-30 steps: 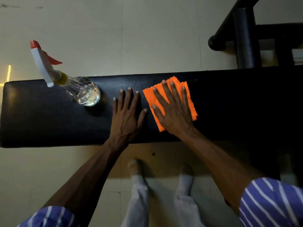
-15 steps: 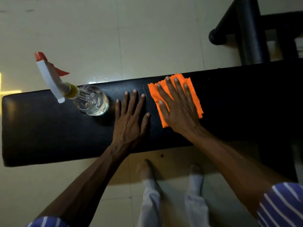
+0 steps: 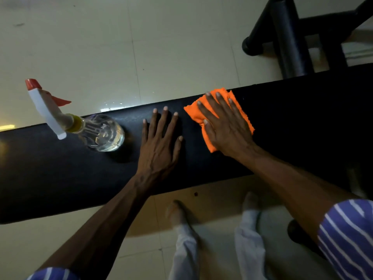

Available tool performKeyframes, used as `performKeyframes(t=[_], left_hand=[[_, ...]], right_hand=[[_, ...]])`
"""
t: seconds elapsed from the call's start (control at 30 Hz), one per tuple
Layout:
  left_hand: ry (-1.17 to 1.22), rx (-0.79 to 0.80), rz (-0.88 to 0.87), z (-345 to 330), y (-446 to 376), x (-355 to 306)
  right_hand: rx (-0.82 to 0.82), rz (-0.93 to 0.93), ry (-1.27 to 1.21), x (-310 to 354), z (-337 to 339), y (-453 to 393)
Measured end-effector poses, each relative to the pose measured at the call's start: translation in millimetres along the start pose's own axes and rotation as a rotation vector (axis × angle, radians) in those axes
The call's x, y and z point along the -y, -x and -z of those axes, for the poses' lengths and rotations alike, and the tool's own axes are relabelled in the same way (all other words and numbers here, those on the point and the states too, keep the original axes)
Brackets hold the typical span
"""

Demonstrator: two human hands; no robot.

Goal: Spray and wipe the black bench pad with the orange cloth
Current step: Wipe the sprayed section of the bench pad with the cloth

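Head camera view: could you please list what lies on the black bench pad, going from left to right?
Spray bottle → left hand flat on the pad → right hand pressing the orange cloth.

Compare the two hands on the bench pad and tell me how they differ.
The left hand lies directly on the bare black bench pad; the right hand presses on the orange cloth. The left hand sits nearer the spray bottle; the right hand lies on the far side from it. The left hand's fingers are spread wider than the right hand's. Both lie flat, palm down, open, gripping nothing.
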State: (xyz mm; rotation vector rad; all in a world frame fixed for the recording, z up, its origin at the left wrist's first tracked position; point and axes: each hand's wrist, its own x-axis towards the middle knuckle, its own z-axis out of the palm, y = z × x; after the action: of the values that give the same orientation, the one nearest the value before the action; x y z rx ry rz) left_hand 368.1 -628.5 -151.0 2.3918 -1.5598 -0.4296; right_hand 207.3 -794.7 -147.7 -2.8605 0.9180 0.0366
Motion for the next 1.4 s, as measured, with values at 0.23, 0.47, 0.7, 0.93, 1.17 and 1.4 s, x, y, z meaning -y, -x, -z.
performKeyframes(t=[0.23, 0.47, 0.7, 0.93, 1.17, 1.4], left_hand=[[0.013, 0.03, -0.063, -13.3, -25.1, -32.5], [0.041, 0.034, -0.048, -26.0, -35.0, -65.1], [0.046, 0.06, -0.068, -39.7, -45.6, -88.3], [0.032, 0.035, -0.098, -44.5, -72.2, -119.8], [0.014, 0.06, -0.161, -54.3, -90.3, -137.2], [0.048, 0.051, -0.164, -60.7, -105.9, -172.9]], right_hand=[[-0.033, -0.442, -0.069, -42.5, 10.6, -35.3], [0.042, -0.073, 0.006, -73.2, 17.0, 12.2], [-0.046, -0.444, -0.006, -119.5, 16.6, -21.4], [0.017, -0.106, -0.004, -132.5, 20.0, 35.4], [-0.006, -0.472, -0.025, -217.3, 36.0, -17.5], [0.002, -0.148, -0.015, -180.8, 27.7, 49.0]])
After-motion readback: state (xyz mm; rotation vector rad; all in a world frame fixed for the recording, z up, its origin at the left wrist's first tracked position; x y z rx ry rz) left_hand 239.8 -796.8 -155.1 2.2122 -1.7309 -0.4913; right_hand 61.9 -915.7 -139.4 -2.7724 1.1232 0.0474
